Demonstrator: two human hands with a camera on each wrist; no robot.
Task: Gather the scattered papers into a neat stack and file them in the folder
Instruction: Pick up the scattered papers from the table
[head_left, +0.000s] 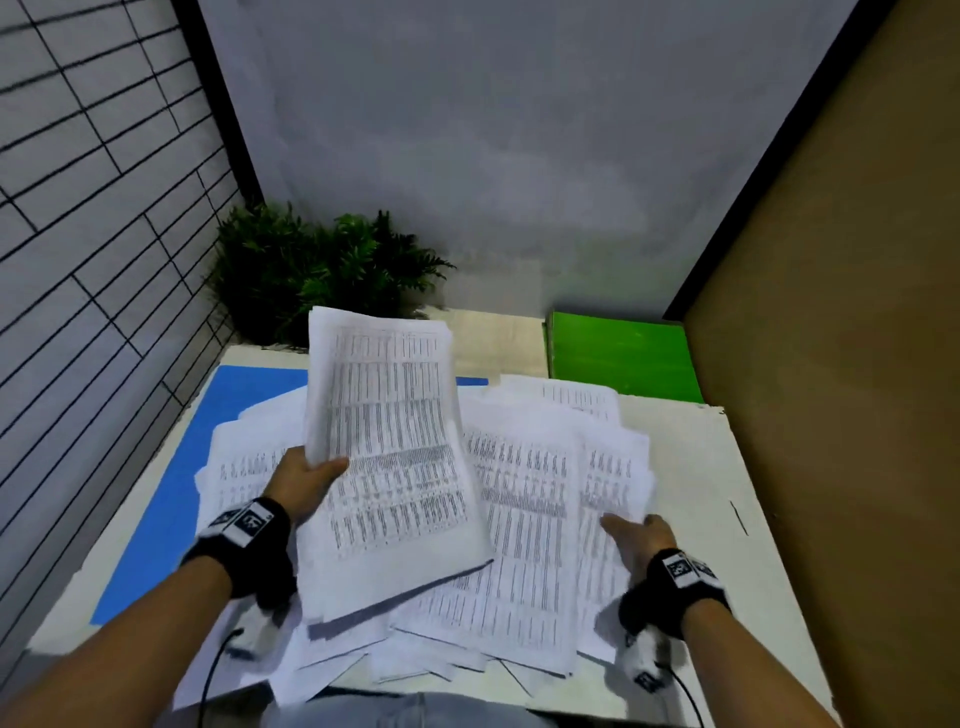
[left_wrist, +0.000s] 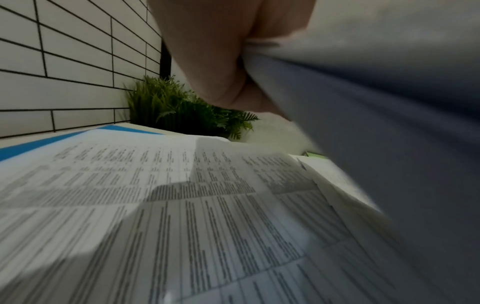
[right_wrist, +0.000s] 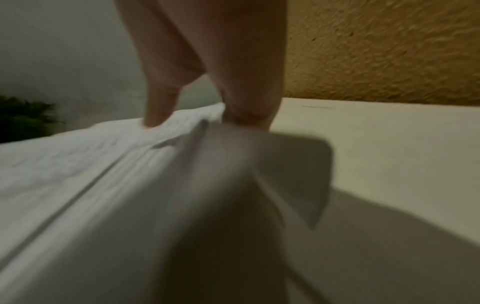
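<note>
At my desk (head_left: 691, 467), printed papers (head_left: 524, 519) lie fanned out over a blue mat (head_left: 171, 493), the green folder (head_left: 623, 358) closed at the desk's far right corner and a plant (head_left: 311, 265) at its far left. My left hand (head_left: 304, 480) pinches a raised bundle of sheets (head_left: 389, 447) above the pile, thumb on top. My right hand (head_left: 636, 538) grips the pile's right edge, thumb over, fingers tucked beneath.

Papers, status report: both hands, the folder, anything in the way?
Left hand grips lifted sheaf. Right hand pinches loose papers at their edge. Green folder shut, far right; nothing blocking it.
</note>
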